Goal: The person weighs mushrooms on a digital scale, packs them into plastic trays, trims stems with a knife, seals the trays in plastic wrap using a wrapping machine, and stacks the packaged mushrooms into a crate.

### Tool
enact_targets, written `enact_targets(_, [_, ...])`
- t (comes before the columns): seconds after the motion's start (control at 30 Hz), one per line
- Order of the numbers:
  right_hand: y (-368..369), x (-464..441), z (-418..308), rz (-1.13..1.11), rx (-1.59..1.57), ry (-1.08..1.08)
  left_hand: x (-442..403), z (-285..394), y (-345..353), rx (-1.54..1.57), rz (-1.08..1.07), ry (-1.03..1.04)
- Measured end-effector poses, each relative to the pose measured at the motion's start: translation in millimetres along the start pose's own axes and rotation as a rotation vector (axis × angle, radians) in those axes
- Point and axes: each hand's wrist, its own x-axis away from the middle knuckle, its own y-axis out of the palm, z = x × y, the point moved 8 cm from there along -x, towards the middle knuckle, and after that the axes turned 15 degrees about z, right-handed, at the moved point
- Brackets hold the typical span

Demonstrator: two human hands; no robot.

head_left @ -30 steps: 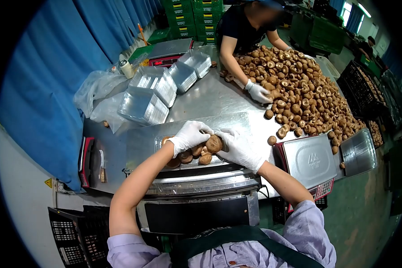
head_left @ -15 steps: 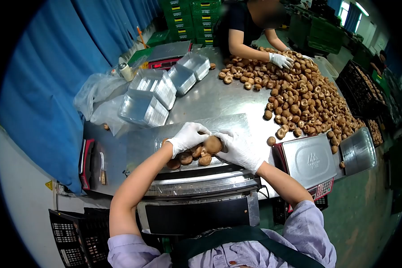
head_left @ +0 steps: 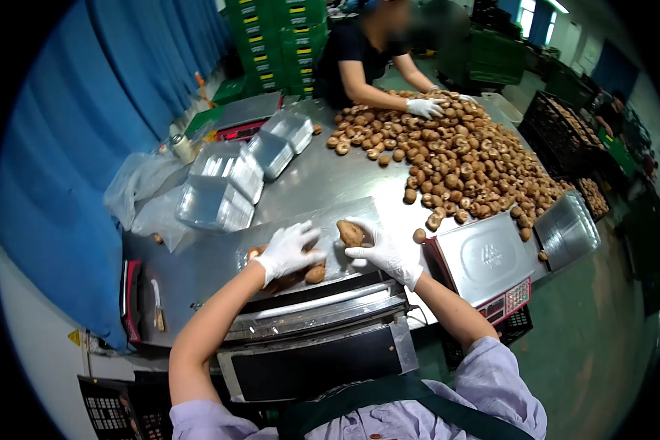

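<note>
a: right hand?
b: right hand point(head_left: 389, 253), white glove. thumb and fingers closed round one shiitake mushroom point(head_left: 350, 234), lifted above the metal plate point(head_left: 224, 268).

a: left?
b: left hand point(head_left: 290, 253), also gloved, fingers spread and arched over the tray mushrooms point(head_left: 315, 274). fingertip contact: can't tell.

a: where do those sit?
b: in the clear plastic tray point(head_left: 336, 268) on the plate, mostly hidden by that hand.

a: any writing?
b: right-hand scale point(head_left: 490, 255), beside the right forearm: zigzag logo stamped on its pan, tiny characters under it, unreadable. red-and-white keypad on its front. back scale point(head_left: 251, 110): display lit red, digits too small. green crates point(head_left: 253, 44) carry yellow labels, illegible. yellow triangle sticker point(head_left: 74, 337) low on the left, symbol unclear.

a: rest of the table?
b: shiitake pile point(head_left: 455, 154) to the far right, co-worker's gloved hand point(head_left: 424, 108) on it. stacked clear trays point(head_left: 231, 172) left of centre. knife point(head_left: 158, 304) at the left, near the edge.
</note>
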Motion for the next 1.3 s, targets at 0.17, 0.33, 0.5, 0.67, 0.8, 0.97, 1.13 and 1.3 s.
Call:
enact_targets(0.17, [-23.0,28.9,25.6,-0.180,-0.762,0.252,9.5,0.1,9.0,-0.104,0.012,0.059])
enact_targets(0.33, [-57.5,86.2,19.9,-0.185,-1.066,0.286,9.3,1.0,6.8,-0.089,0.088,0.104])
enact_targets(0.5, [-128.0,165.3,43.4,0.203,-0.857,0.111,6.7,-6.7,12.6,-0.015,0.149,0.163])
enact_targets(0.67, [-204.9,272.3,54.8,0.505,-0.669,0.115,6.4,-12.9,17.4,0.024,0.128,0.150])
enact_targets(0.8, [-285.7,355.8,74.8,0.972,-0.555,0.159,6.4,-10.8,12.1,0.045,0.091,0.125])
enact_targets(0.97, [-389.8,422.6,119.7,1.397,-0.112,0.409,3.7,-28.5,22.2,0.013,0.117,0.175])
enact_targets(1.13, [-473.2,419.2,132.2,1.555,0.838,0.408,7.1,5.2,6.8,-0.046,0.078,0.078])
enact_targets(1.3, [-477.4,313.0,72.3,1.322,0.603,0.104,5.2,4.4,5.5,-0.094,0.030,0.009])
